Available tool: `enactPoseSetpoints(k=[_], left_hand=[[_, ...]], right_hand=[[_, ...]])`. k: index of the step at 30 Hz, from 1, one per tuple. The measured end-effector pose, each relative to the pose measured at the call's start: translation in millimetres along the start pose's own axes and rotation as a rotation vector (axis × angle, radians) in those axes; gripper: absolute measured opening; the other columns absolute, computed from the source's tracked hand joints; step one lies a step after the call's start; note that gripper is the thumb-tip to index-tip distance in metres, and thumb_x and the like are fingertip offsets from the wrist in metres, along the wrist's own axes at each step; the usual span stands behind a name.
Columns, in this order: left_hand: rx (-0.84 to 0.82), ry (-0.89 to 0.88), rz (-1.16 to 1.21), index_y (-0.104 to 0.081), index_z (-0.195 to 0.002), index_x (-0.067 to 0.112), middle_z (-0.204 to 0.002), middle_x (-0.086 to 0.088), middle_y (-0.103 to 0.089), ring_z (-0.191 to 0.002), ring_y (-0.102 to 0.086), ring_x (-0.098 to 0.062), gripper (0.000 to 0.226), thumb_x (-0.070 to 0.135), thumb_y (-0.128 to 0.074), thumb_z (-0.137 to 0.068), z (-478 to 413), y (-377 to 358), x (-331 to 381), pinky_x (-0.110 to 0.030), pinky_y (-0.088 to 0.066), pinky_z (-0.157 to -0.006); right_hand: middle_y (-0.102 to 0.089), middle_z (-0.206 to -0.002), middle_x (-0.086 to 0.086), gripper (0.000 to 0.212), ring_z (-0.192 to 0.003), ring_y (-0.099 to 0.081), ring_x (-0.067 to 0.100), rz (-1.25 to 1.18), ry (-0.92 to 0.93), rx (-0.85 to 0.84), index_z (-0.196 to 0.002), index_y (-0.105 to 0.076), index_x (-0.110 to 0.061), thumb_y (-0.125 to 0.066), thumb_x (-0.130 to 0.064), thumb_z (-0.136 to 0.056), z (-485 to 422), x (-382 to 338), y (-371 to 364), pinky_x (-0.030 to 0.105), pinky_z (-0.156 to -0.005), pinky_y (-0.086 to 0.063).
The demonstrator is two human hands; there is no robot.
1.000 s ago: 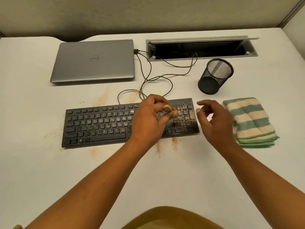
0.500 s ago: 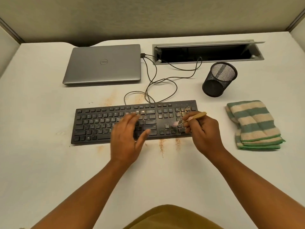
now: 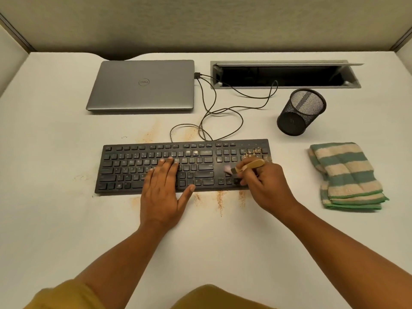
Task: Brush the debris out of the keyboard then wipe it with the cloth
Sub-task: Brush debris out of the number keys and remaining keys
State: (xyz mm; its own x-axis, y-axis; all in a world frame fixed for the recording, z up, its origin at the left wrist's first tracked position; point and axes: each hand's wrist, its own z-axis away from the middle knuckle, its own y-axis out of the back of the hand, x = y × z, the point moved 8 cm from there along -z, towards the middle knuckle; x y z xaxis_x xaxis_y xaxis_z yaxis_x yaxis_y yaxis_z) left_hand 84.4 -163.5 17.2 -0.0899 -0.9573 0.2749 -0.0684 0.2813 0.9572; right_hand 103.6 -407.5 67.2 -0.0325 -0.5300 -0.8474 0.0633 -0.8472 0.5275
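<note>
The right hand [image 3: 265, 186] pinches the little brush [image 3: 247, 166] in curled fingers, its tip on the keys by the number pad; the left hand [image 3: 163, 190] lies flat, fingers spread, on the middle keys. A hard flick could throw crumbs [image 3: 253, 152] back between clean keys. The black keyboard [image 3: 133, 166] sits on the table [image 3: 66, 219], sandy at its right corner, with the striped cloth [image 3: 345, 177] folded off to its right.

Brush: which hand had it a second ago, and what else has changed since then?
The brush passed from the left hand to the right hand, which now grips it with the bristles at the right part of the keyboard. The left hand moved left and lies flat on the middle keys. The keyboard, cloth, laptop and cup stayed put.
</note>
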Motion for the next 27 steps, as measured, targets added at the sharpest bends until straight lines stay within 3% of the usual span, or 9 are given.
enactPoseSetpoints(k=[1, 3, 6, 9, 13, 17, 21, 24, 27], left_hand=[[0.002, 0.003, 0.002, -0.039, -0.149, 0.013, -0.156, -0.005, -0.037, -0.149, -0.023, -0.020, 0.080, 0.069, -0.020, -0.096, 0, 0, 0, -0.039, -0.011, -0.123], [0.006, 0.009, 0.006, -0.039, -0.149, 0.013, -0.156, -0.005, -0.037, -0.149, -0.024, -0.020, 0.079, 0.069, -0.021, -0.096, 0, 0, -1, -0.040, -0.012, -0.123], [0.006, 0.007, 0.002, -0.039, -0.149, 0.012, -0.157, -0.005, -0.037, -0.149, -0.024, -0.020, 0.079, 0.068, -0.022, -0.096, 0, 0, 0, -0.038, -0.011, -0.123], [-0.001, 0.011, -0.001, -0.038, -0.149, 0.012, -0.157, -0.005, -0.036, -0.149, -0.024, -0.020, 0.079, 0.069, -0.021, -0.096, 0, 0, 0, -0.037, -0.008, -0.123], [-0.004, 0.015, -0.006, -0.038, -0.149, 0.012, -0.157, -0.005, -0.036, -0.149, -0.024, -0.021, 0.079, 0.069, -0.021, -0.096, -1, 0, 0, -0.036, -0.007, -0.123], [-0.005, 0.012, -0.017, -0.038, -0.149, 0.012, -0.157, -0.005, -0.036, -0.149, -0.024, -0.021, 0.078, 0.068, -0.022, -0.097, -1, 0, 0, -0.037, -0.009, -0.123], [-0.016, 0.016, -0.032, -0.037, -0.150, 0.013, -0.158, -0.004, -0.035, -0.149, -0.023, -0.020, 0.078, 0.068, -0.022, -0.097, -2, -1, -1, -0.036, -0.007, -0.123], [-0.010, 0.017, -0.039, -0.037, -0.150, 0.013, -0.157, -0.004, -0.036, -0.149, -0.024, -0.020, 0.077, 0.067, -0.022, -0.097, -2, -1, -1, -0.035, -0.007, -0.123], [-0.010, 0.023, -0.039, -0.036, -0.151, 0.014, -0.158, -0.004, -0.035, -0.149, -0.023, -0.019, 0.077, 0.068, -0.021, -0.097, -2, -1, -2, -0.036, -0.007, -0.123]], right_hand=[[-0.070, -0.087, -0.001, 0.027, -0.078, -0.067, 0.014, -0.005, -0.006, -0.015, -0.087, -0.069, -0.024, -0.047, -0.014, -0.100, 0, 0, -2, 0.040, -0.067, -0.059], [-0.069, -0.088, -0.007, 0.028, -0.080, -0.065, 0.009, -0.023, 0.007, 0.023, -0.086, -0.069, -0.025, -0.047, -0.013, -0.100, -2, -2, 1, 0.035, -0.065, -0.058], [-0.071, -0.092, -0.007, 0.022, -0.083, -0.067, 0.009, -0.008, 0.021, 0.035, -0.101, -0.070, -0.028, -0.048, -0.023, -0.102, -3, -4, 0, 0.031, -0.070, -0.059], [-0.070, -0.089, -0.005, 0.026, -0.084, -0.065, 0.011, 0.014, 0.002, -0.046, -0.091, -0.071, -0.024, -0.048, -0.019, -0.101, -2, 1, -10, 0.036, -0.071, -0.059], [-0.070, -0.089, -0.013, 0.026, -0.086, -0.065, 0.002, -0.099, -0.006, 0.017, -0.091, -0.069, -0.030, -0.048, -0.017, -0.101, -3, -1, -4, 0.020, -0.066, -0.055], [-0.070, -0.084, -0.009, 0.030, -0.080, -0.065, 0.011, -0.056, -0.027, -0.056, -0.083, -0.070, -0.029, -0.049, -0.018, -0.100, -5, 2, -12, 0.038, -0.069, -0.058], [-0.071, -0.087, -0.010, 0.024, -0.080, -0.065, 0.007, -0.050, 0.014, -0.033, -0.093, -0.070, -0.031, -0.049, -0.023, -0.102, -10, -6, -7, 0.028, -0.068, -0.056], [-0.070, -0.085, -0.002, 0.029, -0.077, -0.065, 0.018, 0.039, 0.021, -0.171, -0.085, -0.071, -0.027, -0.047, -0.027, -0.100, -9, -4, -21, 0.050, -0.069, -0.056], [-0.069, -0.084, -0.011, 0.029, -0.078, -0.064, 0.011, 0.040, 0.051, -0.101, -0.086, -0.070, -0.026, -0.047, -0.024, -0.102, -13, -9, -11, 0.043, -0.068, -0.057]])
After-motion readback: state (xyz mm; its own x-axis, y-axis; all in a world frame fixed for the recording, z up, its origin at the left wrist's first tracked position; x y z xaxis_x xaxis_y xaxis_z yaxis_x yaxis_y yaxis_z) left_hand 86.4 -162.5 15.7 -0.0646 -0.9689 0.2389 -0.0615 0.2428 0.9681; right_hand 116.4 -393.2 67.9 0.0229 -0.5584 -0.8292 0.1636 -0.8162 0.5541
